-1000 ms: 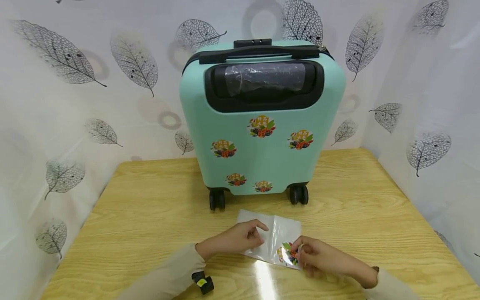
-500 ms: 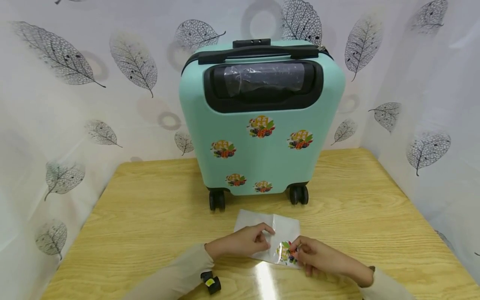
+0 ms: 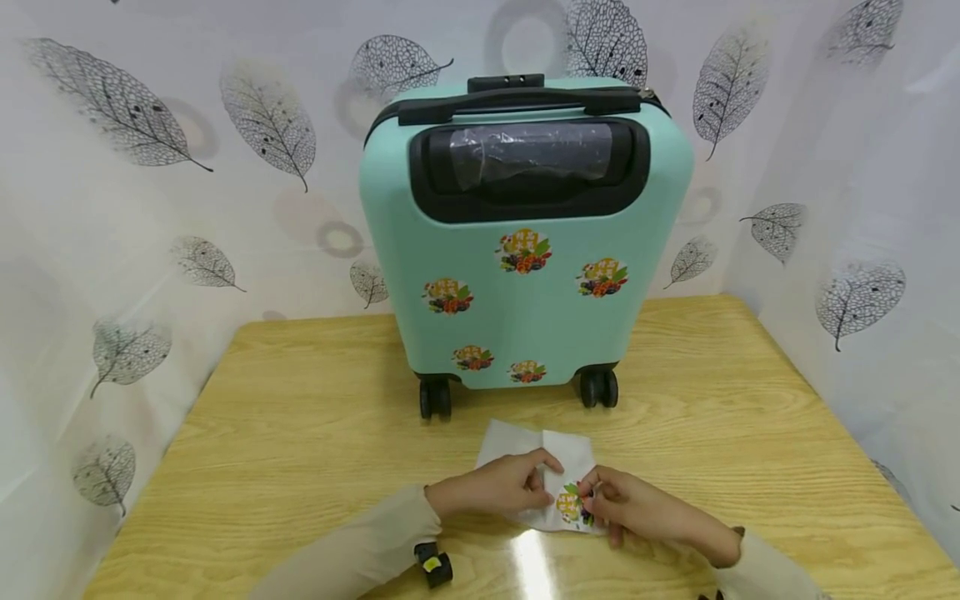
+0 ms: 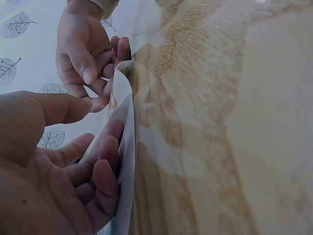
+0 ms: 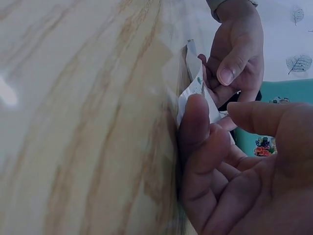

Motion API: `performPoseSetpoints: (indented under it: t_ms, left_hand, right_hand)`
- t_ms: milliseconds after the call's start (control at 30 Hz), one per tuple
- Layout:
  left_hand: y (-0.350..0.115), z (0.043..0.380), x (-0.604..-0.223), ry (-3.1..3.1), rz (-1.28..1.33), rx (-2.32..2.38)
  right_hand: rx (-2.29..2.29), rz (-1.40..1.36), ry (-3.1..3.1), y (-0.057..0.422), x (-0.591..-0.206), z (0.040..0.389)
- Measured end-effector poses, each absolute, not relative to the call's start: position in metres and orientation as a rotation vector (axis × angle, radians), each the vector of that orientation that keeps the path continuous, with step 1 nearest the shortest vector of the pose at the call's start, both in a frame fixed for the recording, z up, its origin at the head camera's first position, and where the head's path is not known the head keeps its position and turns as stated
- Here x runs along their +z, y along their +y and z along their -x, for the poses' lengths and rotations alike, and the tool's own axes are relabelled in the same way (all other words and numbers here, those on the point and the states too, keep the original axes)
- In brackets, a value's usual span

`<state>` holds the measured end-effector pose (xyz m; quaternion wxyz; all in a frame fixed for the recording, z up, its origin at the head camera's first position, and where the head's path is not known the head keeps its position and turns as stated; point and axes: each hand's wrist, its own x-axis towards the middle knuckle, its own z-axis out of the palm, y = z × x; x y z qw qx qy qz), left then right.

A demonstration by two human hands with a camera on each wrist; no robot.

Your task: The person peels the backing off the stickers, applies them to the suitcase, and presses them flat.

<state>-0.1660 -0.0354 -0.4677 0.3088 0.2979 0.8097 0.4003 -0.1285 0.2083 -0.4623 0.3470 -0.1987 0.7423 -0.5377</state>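
Note:
A white sticker sheet (image 3: 572, 454) lies creased on the table just below the suitcase. One round fruit sticker (image 3: 567, 504) with yellow lettering shows at its right part. My left hand (image 3: 506, 485) holds the sheet from the left, its lower fingers curled against the sheet (image 4: 128, 112) in the left wrist view. At the right edge, beside the sticker, my right hand (image 3: 633, 507) grips the bent-up sheet border (image 5: 194, 63). The fingertips hide whether the sticker's own edge is lifted. A mint-green suitcase (image 3: 517, 321) stands upright behind, several matching stickers on its front.
The wooden table (image 3: 300, 417) carries the suitcase on black wheels (image 3: 598, 388). A leaf-patterned curtain (image 3: 292, 233) encloses the back and both sides. A black wrist device (image 3: 433, 564) with a yellow mark sits at the left sleeve. Light glares near the sheet's front edge.
My left hand has slid right across the sheet, closer to the sticker. The sheet's left edge has shifted right and the sheet is more bent. My right hand has barely moved.

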Motion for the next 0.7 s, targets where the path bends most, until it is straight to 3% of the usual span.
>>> performPoseSetpoints:
  t_ms: [700]
  left_hand:
    - [-0.032, 0.165, -0.481, 2.108, -0.656, 1.343]
  right_hand:
    - [-1.439, 0.508, 1.956, 0.205, -0.465, 0.129]
